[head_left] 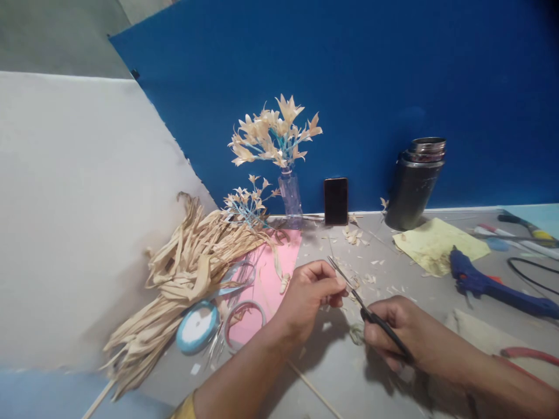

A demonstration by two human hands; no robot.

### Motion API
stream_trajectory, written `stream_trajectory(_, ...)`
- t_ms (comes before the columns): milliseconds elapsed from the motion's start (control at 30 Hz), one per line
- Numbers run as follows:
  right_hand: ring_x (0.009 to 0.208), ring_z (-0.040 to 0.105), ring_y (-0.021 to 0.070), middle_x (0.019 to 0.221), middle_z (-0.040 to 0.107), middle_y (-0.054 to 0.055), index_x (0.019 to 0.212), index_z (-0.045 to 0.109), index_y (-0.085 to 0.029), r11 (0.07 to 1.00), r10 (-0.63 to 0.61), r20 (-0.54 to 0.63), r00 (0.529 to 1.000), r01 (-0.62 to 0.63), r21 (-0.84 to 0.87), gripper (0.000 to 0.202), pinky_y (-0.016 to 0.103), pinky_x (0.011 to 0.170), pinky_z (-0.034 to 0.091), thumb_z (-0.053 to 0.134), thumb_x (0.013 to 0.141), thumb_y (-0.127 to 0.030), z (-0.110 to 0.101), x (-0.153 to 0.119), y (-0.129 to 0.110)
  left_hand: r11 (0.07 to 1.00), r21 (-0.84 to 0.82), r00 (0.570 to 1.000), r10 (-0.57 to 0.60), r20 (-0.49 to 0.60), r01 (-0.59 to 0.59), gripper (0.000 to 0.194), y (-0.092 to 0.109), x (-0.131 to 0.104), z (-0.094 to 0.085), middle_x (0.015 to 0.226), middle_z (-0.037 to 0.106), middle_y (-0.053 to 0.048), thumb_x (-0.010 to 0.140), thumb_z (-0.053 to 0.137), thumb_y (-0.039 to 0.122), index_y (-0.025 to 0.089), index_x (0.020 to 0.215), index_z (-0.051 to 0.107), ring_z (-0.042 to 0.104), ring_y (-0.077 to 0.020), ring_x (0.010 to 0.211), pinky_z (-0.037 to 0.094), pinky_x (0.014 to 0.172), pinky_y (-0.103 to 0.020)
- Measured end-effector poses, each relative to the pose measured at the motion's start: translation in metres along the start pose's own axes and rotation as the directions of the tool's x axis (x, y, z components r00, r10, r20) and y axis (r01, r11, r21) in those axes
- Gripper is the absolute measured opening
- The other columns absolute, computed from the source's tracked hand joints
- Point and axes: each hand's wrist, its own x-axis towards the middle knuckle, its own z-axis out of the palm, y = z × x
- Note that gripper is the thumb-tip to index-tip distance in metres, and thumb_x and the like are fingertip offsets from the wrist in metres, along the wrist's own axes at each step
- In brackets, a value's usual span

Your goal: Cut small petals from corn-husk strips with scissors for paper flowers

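My right hand (399, 331) grips a pair of scissors (360, 302) with black handles. Their narrow metal blades point up and left, past the fingertips of my left hand (312, 291). Finger and thumb of that left hand are pinched together close to the blades; what they hold, if anything, is too small to make out. Small pale husk scraps (367, 279) lie scattered on the grey table around and beyond both hands. Under my left forearm is a pink sheet (279, 279), and a grey-white tape ring (226, 331) rests by it.
Dried husks (174, 279) and a blue ribbon spool (178, 334) lie left. Behind stand a bottle (290, 201) with husk flowers (275, 134), a phone (336, 202) and a dark flask (413, 192). At right lie yellow paper (437, 241), a blue glue gun (489, 285) and red-handled pliers (524, 352).
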Motion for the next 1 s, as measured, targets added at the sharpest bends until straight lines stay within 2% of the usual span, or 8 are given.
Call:
stream_trajectory(167,0.043,0.032,0.0074,0.044,0.051,-0.002,0.051,0.045,-0.020,1.000,-0.012,-0.023,1.000,0.012,0.027,0.038,0.023,0.045,0.024,0.063,0.076,-0.042,-0.001,0.001,0.004,1.000,0.028,1.000,0.003,0.008,-0.003,0.023,0.000,0.000,0.001,0.056,0.059,0.001,0.064,0.076,0.024,0.016,0.063,0.054,0.050,-0.0088,0.050,0.035,0.054,-0.024)
stream_trajectory(333,0.043,0.035,0.0079,0.049,0.052,-0.003,0.061,0.052,-0.019,0.986,-0.029,-0.113,0.993,0.047,0.162,0.041,0.022,0.043,0.023,0.072,0.070,-0.054,-0.003,0.003,0.003,0.998,0.051,1.000,0.023,0.005,-0.024,0.021,0.001,-0.001,0.002,0.058,0.061,0.001,0.066,0.076,0.025,0.016,0.066,0.057,0.050,-0.0079,0.049,0.033,0.053,-0.023)
stream_trajectory(400,0.045,0.040,0.0088,0.052,0.054,-0.003,0.064,0.053,-0.018,0.981,-0.066,-0.149,0.987,0.091,0.169,0.041,0.022,0.044,0.027,0.074,0.069,-0.053,-0.005,0.002,0.001,0.998,0.063,0.999,0.032,0.009,-0.033,0.019,0.000,-0.001,0.002,0.058,0.060,0.001,0.067,0.075,0.024,0.016,0.066,0.058,0.049,-0.0076,0.049,0.032,0.053,-0.023)
stream_trajectory(567,0.047,0.042,0.0092,0.058,0.055,-0.003,0.071,0.058,-0.018,0.979,-0.099,-0.147,0.984,0.122,0.161,0.035,0.022,0.045,0.031,0.071,0.075,-0.050,-0.007,0.001,-0.002,0.996,0.067,0.998,0.058,0.019,-0.060,0.016,-0.001,-0.001,0.001,0.057,0.059,0.002,0.069,0.074,0.021,0.015,0.067,0.059,0.049,-0.0076,0.050,0.034,0.053,-0.023)
stream_trajectory(700,0.056,0.050,0.0111,0.072,0.061,-0.001,0.088,0.061,-0.019,0.958,-0.105,-0.325,0.940,0.184,0.222,0.034,0.022,0.050,0.038,0.077,0.069,-0.042,-0.007,0.001,-0.003,0.998,0.046,0.998,0.052,0.025,-0.053,0.016,-0.005,-0.001,0.002,0.059,0.059,0.002,0.069,0.075,0.020,0.015,0.068,0.060,0.050,-0.0079,0.051,0.037,0.055,-0.023)
stream_trajectory(800,0.059,0.052,0.0118,0.074,0.062,-0.001,0.090,0.061,-0.019,0.950,-0.117,-0.403,0.908,0.221,0.221,0.032,0.023,0.054,0.042,0.077,0.070,-0.038,-0.007,-0.001,-0.003,0.998,0.057,0.998,0.004,0.059,-0.007,0.017,-0.010,-0.002,0.006,0.057,0.059,0.001,0.068,0.077,0.021,0.015,0.069,0.061,0.051,-0.0085,0.052,0.038,0.055,-0.023)
stream_trajectory(1000,0.053,0.049,0.0114,0.064,0.058,-0.003,0.085,0.059,-0.019,0.946,-0.143,-0.385,0.912,0.240,0.216,0.033,0.024,0.051,0.041,0.078,0.069,-0.040,-0.010,-0.005,-0.004,0.997,0.072,0.991,-0.052,0.126,0.043,0.022,-0.018,-0.005,0.011,0.064,0.061,0.000,0.067,0.080,0.027,0.015,0.072,0.063,0.053,-0.0096,0.053,0.042,0.056,-0.025)
